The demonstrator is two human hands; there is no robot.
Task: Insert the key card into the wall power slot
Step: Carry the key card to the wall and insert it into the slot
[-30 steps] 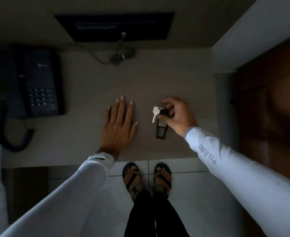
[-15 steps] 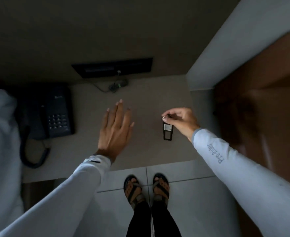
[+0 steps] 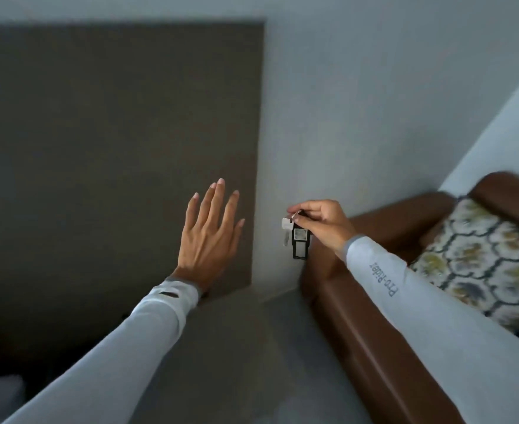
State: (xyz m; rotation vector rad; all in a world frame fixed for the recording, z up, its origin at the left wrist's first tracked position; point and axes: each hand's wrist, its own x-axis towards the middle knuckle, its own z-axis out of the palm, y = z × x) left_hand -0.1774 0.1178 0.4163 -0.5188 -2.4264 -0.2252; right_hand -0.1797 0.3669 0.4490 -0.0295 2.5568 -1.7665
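While the right hand pinches a small metal ring between thumb and fingertips, a flat black rectangular key card tag and a short silver key dangle from it in the air, in front of the pale grey wall. Just left of the tag, the left hand is raised with fingers spread, holding nothing. Right of the tag stands a brown leather armchair with a patterned cushion.

Two hands raised before a wall

The left hand is left of the key card, which hangs under the right hand; an armchair with a cushion stands right.
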